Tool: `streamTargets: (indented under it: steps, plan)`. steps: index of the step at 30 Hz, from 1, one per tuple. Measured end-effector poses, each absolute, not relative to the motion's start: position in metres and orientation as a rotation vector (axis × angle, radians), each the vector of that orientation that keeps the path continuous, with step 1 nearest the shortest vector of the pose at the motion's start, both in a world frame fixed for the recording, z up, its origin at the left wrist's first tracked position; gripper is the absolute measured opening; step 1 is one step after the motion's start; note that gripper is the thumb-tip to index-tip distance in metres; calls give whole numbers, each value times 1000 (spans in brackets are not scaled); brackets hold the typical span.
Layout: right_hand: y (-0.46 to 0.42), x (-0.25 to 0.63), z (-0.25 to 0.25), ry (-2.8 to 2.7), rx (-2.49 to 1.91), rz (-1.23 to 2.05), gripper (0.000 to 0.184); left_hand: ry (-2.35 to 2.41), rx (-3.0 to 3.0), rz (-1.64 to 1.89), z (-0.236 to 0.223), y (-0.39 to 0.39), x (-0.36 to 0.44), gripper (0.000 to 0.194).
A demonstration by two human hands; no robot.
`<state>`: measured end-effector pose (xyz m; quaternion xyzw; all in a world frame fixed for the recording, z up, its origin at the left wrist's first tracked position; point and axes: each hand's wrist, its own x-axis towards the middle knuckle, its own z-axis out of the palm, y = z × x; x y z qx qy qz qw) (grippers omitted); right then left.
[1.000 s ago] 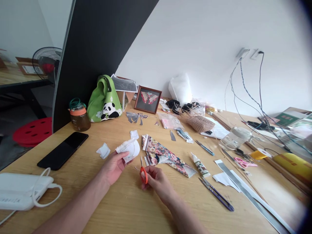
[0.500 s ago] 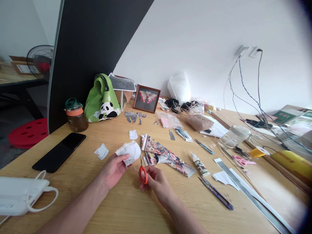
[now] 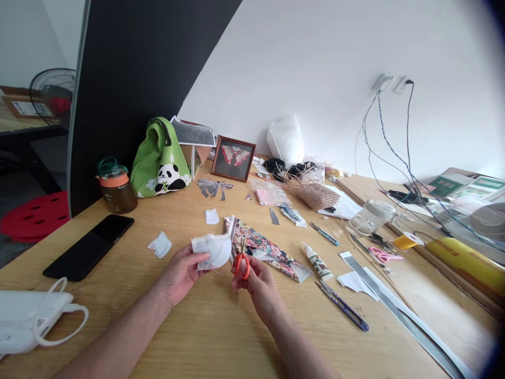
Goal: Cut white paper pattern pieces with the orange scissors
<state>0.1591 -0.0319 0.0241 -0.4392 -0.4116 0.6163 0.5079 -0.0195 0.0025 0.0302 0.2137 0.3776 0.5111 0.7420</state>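
My left hand (image 3: 182, 271) pinches a white paper piece (image 3: 213, 249) just above the wooden table (image 3: 205, 331). My right hand (image 3: 258, 284) grips small orange-handled scissors (image 3: 241, 260), blades pointing up beside the paper's right edge. A folded floral-patterned cloth (image 3: 268, 248) lies just behind both hands. Small white paper scraps (image 3: 160, 244) lie to the left.
A black phone (image 3: 89, 246) and a white power bank with cable (image 3: 35, 318) lie at the left. A green panda bag (image 3: 160, 160), a jar (image 3: 115, 185) and a picture frame (image 3: 233, 158) stand behind. A glue bottle (image 3: 316, 260), dark scissors (image 3: 341, 305), a metal ruler (image 3: 398, 308) and pink scissors (image 3: 381, 255) lie right.
My right hand has lifted the orange scissors up and toward the white paper. My left hand has turned the paper slightly. The view has shifted a little.
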Motion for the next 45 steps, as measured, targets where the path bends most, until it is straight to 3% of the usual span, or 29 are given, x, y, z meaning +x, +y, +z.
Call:
streamTargets:
  steps: [11, 21, 28, 45]
  plan:
    - [-40, 147, 18, -1294, -1280, 1551, 47, 817, 211, 1236, 31, 5, -18, 20]
    - [-45, 138, 11, -1374, -1332, 1489, 38, 846, 237, 1212, 36, -2, -10, 26]
    - [-44, 138, 14, -1327, -1337, 1498, 45, 795, 327, 1215, 30, -3, -9, 24]
    - [-43, 148, 22, -1300, -1237, 1672, 48, 915, 545, 1170, 32, -4, -12, 43]
